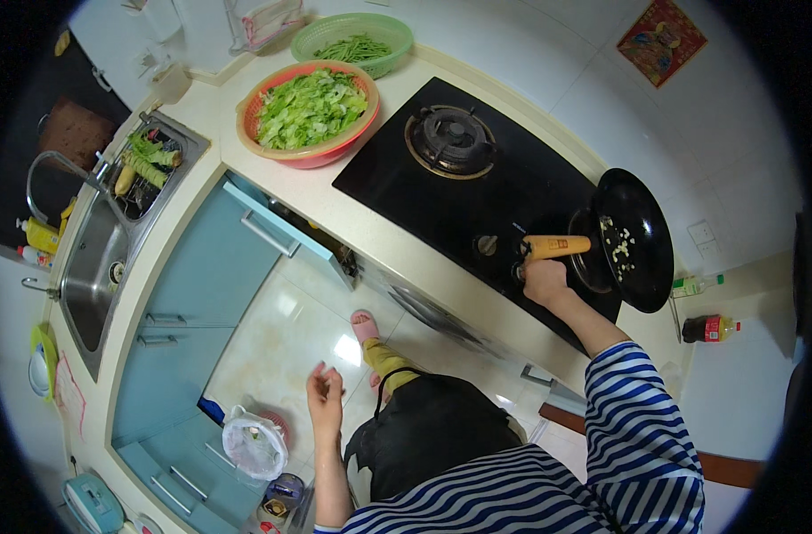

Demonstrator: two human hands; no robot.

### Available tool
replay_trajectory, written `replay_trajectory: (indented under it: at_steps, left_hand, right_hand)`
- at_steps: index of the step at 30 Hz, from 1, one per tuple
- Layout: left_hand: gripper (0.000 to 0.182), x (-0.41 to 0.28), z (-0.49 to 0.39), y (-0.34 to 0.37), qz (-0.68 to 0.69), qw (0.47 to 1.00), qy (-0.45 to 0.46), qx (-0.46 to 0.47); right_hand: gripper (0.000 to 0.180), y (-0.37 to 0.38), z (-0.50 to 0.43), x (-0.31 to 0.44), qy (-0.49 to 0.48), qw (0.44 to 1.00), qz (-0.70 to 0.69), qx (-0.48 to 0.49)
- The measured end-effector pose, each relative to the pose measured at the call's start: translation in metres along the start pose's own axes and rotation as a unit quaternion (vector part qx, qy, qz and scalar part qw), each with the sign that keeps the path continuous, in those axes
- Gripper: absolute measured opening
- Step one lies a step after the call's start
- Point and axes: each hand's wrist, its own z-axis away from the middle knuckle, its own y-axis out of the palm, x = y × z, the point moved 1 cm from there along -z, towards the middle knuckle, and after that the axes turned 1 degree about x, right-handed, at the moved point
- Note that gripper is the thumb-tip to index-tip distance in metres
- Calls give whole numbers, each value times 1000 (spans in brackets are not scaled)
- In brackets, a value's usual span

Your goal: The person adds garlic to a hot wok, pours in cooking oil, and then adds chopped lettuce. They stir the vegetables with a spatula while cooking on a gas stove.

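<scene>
My right hand (545, 282) is at the front of the black gas hob (512, 180), its fingers closed around a mostly hidden control knob (518, 271). Just above the hand is the wooden handle (556, 246) of a black wok (636, 240). The wok is tilted on the right burner, with small pale chopped pieces (621, 248) inside. My left hand (326, 389) hangs over the floor with loosely curled fingers and holds nothing. Shredded green leaves (312, 110) fill a red basket (249, 133) left of the hob, and green beans (352, 49) lie in a green basket (396, 37).
A cabinet drawer (292, 233) stands pulled out below the counter. The steel sink (95, 267) is at the left, with vegetables (145, 160) in its smaller basin. A lined bin (252, 444) stands on the floor. Two bottles, one green-capped (696, 286) and one red-capped (713, 328), are beyond the wok.
</scene>
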Motion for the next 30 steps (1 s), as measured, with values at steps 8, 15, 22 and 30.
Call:
replay_trajectory:
  at_steps: [8, 15, 22, 30]
  left_hand:
    - [85, -59, -167, 13, 44, 997, -65, -8]
    - [86, -91, -256, 19, 76, 994, -74, 42]
    - [90, -109, -265, 13, 34, 992, -42, 117]
    - [88, -113, -270, 16, 13, 987, -66, 143]
  right_hand:
    - [41, 17, -1, -5, -27, 999, -5, -33]
    - [19, 15, -6, -10, -65, 996, 41, -53]
    - [20, 3, -11, -3, 10, 999, 12, 46]
    - [14, -3, -8, -1, 33, 995, 7, 95]
